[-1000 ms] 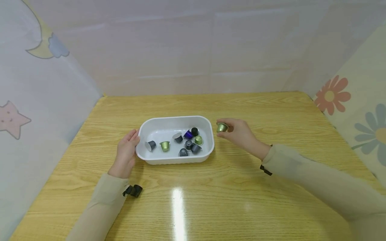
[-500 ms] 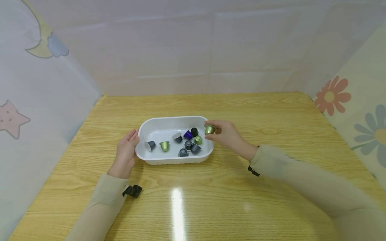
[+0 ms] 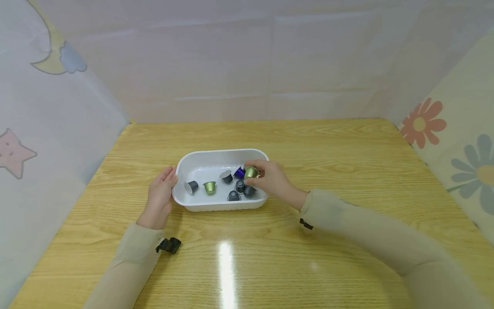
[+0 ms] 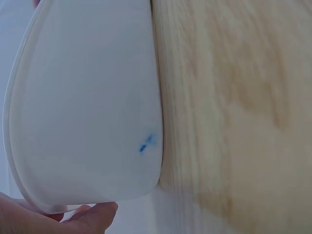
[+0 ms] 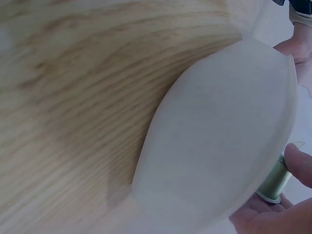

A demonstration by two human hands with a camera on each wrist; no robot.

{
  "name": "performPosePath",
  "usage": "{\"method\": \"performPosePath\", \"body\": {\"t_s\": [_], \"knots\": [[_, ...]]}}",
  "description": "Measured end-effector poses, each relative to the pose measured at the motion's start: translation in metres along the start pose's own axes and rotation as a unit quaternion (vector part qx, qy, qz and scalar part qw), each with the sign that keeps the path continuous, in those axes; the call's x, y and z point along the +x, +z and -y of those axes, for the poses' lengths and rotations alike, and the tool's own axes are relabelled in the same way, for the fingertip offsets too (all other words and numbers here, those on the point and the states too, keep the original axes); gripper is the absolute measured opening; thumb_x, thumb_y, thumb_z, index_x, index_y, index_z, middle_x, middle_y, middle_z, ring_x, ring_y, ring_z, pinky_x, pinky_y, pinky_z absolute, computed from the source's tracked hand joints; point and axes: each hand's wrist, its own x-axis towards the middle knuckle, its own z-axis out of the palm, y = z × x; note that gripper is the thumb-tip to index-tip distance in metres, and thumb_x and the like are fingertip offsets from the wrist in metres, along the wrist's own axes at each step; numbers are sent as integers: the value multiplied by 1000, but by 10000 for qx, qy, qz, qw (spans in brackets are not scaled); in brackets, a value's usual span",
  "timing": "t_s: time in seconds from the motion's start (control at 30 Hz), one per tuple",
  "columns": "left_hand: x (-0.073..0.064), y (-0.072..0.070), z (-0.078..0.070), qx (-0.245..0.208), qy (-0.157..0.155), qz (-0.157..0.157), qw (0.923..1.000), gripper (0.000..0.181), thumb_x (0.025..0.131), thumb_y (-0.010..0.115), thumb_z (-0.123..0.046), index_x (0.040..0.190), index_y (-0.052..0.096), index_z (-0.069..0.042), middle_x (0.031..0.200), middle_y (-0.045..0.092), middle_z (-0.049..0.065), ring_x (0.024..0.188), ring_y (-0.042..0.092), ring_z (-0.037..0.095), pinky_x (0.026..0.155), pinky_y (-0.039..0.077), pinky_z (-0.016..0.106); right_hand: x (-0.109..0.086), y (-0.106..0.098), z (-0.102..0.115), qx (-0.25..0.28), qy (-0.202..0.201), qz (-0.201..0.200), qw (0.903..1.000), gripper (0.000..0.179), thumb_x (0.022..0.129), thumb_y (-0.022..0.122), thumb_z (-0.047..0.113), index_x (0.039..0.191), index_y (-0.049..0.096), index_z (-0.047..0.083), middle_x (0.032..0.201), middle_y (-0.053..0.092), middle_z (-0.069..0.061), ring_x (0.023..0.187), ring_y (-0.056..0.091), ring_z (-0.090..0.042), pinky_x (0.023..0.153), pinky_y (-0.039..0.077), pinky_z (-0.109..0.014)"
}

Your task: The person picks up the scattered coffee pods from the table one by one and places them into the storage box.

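Observation:
A white plastic tub [image 3: 220, 206] stands on the wooden table with several coffee capsules inside. At its left end my left hand [image 3: 159, 195] holds the rim; in the left wrist view, the fingertips [image 4: 105, 214] lie at the tub wall. Pinched between thumb and fingers of my right hand [image 3: 272, 178] is a green coffee capsule [image 3: 251, 172], over the tub's right end. The right wrist view shows that capsule [image 5: 275, 181] just beyond the rim. Another green capsule [image 3: 210, 187] lies near the tub's middle, and a purple capsule [image 3: 239, 173] sits beside the held one.
Dark grey capsules lie in the tub, one [image 3: 191, 187] at the left and another [image 3: 233, 196] near the front wall. The wooden table [image 3: 293, 270] reaches back to a pale wall covering [image 3: 216, 64]. Black wrist-camera mounts [image 3: 170, 245] hang at the cuffs.
My right hand has moved left with the green coffee capsule, from beside the tub to over its right end. It now covers some capsules there. My left hand has stayed at the rim.

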Motion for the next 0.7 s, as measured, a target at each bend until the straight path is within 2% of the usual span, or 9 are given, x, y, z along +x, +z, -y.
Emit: {"method": "performPosePath", "body": {"t_s": [0.13, 0.27, 0.53, 0.7], "knots": [[0, 0, 0, 9, 8, 16, 10000, 53, 105, 33, -2, 155, 15, -4, 158, 24, 9, 143, 25, 16, 113, 26, 23, 3, 10, 3, 303, 233, 64, 9992, 47, 83, 76, 3, 127, 61, -4, 124, 62, -17, 97, 56, -23, 82, 51, -32], [1, -1, 0, 30, 14, 40, 10000, 53, 105, 32, -3, 155, 14, -4, 158, 23, 9, 143, 25, 16, 113, 26, 24, 7, 21, 8, 547, 454, 115, 9974, 47, 83, 76, 4, 127, 61, -3, 126, 61, -17, 107, 56, -26, 93, 49, -39], [1, 0, 0, 11, 16, 56, 10000, 53, 105, 32, -2, 155, 14, -4, 158, 23, 9, 143, 25, 16, 113, 27, 23, 9, 37, 11, 541, 572, 58, 9969, 45, 83, 76, 4, 126, 62, -1, 128, 60, -16, 119, 54, -33, 102, 46, -44], [2, 1, 0, 18, 5, 36, 10000, 53, 105, 32, -3, 155, 15, -4, 158, 24, 9, 143, 25, 16, 113, 27, 23, 9, 40, 14, 521, 385, 105, 9978, 48, 85, 74, 3, 130, 58, -3, 130, 59, -17, 122, 53, -33, 103, 45, -42]]}}
